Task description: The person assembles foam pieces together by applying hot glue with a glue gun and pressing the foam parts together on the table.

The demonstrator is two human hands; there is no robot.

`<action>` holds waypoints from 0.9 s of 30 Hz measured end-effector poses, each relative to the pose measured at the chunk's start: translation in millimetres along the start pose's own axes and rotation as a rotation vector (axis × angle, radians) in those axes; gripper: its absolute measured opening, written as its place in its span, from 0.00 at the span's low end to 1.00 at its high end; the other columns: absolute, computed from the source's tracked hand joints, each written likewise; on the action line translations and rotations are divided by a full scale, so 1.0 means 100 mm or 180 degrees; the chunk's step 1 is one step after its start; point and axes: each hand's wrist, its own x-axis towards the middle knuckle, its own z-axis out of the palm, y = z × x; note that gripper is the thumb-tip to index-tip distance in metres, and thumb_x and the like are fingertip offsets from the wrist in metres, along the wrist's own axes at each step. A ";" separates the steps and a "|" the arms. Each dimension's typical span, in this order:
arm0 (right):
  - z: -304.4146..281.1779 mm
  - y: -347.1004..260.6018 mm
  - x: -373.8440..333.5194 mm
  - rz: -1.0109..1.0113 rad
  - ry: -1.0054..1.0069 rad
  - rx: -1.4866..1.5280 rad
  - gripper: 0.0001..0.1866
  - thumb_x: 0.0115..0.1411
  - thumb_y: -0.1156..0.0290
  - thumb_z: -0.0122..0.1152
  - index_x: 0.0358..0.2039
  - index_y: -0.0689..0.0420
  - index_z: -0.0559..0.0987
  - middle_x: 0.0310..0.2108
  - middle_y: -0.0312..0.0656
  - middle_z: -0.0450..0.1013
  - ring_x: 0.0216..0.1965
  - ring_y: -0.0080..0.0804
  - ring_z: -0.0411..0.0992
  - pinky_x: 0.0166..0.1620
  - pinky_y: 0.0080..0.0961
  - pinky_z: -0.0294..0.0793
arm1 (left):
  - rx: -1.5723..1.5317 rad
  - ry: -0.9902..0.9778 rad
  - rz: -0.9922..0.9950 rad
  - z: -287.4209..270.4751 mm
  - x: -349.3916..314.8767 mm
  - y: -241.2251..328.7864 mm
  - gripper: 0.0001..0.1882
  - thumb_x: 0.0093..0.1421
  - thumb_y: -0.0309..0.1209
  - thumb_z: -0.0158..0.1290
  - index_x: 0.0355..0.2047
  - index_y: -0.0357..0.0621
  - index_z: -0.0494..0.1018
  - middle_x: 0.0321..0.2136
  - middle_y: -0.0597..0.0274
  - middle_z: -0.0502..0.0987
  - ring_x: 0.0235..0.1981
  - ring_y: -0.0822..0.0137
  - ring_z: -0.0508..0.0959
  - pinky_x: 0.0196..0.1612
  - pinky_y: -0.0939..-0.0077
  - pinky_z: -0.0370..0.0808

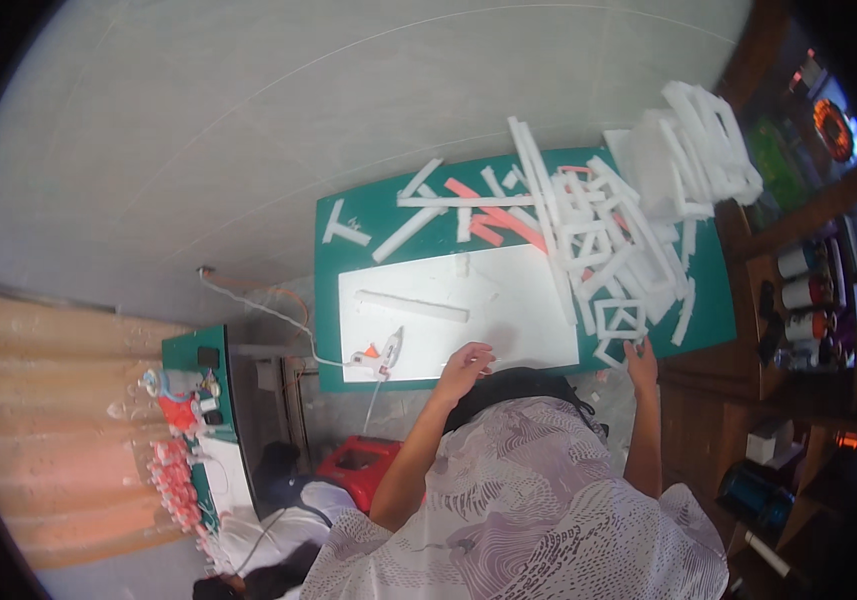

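Observation:
My left hand [469,368] hovers over the front edge of a white board [528,340], fingers loosely curled and apart, with nothing seen in them. At the front right of the green table, my right hand [639,362] closes its fingertips on a small white foam frame [608,352]. Just beyond it rests another white foam frame [620,318] with a slanted strip inside. A white glue gun [380,358] with an orange part lies on the board's left side, a glue stick jutting from its rear. Farther back on the board is a white foam strip [413,305].
White foam strips and frames are heaped on the green table's [353,255] right side, with pink strips [493,218] among those at the back. A cord [278,315] runs from the wall to the glue gun. A red stool [360,468] and another person [278,525] are at the left.

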 end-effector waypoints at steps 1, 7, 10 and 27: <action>-0.02 0.02 -0.02 0.0106 -0.0074 0.0126 0.38 0.54 0.55 0.61 0.60 0.58 0.60 0.49 0.47 0.68 0.40 0.31 0.70 0.36 0.25 0.70 | 0.0107 -0.0061 0.0013 0.01 0.01 -0.03 0.14 0.60 0.32 0.50 0.45 0.41 0.69 0.35 0.62 0.76 0.31 0.72 0.75 0.34 0.80 0.71; -0.05 -0.20 -0.15 -0.0300 -0.0258 0.0162 0.19 0.55 0.62 0.59 0.42 0.61 0.73 0.31 0.40 0.73 0.29 0.26 0.70 0.31 0.23 0.69 | 0.0766 -0.0020 0.0179 0.00 0.09 -0.31 0.14 0.57 0.33 0.51 0.42 0.40 0.70 0.32 0.58 0.77 0.28 0.69 0.77 0.32 0.77 0.73; 0.01 -0.41 -0.22 -0.0317 -0.0814 0.0264 0.10 0.55 0.67 0.55 0.27 0.62 0.77 0.18 0.37 0.72 0.21 0.23 0.69 0.25 0.22 0.68 | 0.2021 0.0307 0.0559 -0.10 0.05 -0.43 0.15 0.56 0.33 0.51 0.41 0.38 0.70 0.33 0.51 0.76 0.30 0.59 0.78 0.35 0.69 0.73; 0.36 -1.81 -0.03 -0.2791 0.0464 -0.1182 0.21 0.47 0.70 0.62 0.45 0.52 0.74 0.52 0.49 0.60 0.56 0.51 0.55 0.49 0.44 0.64 | 0.2980 -0.0045 0.0917 -0.28 -0.06 -0.55 0.16 0.54 0.33 0.53 0.42 0.39 0.70 0.38 0.47 0.74 0.41 0.49 0.73 0.45 0.62 0.70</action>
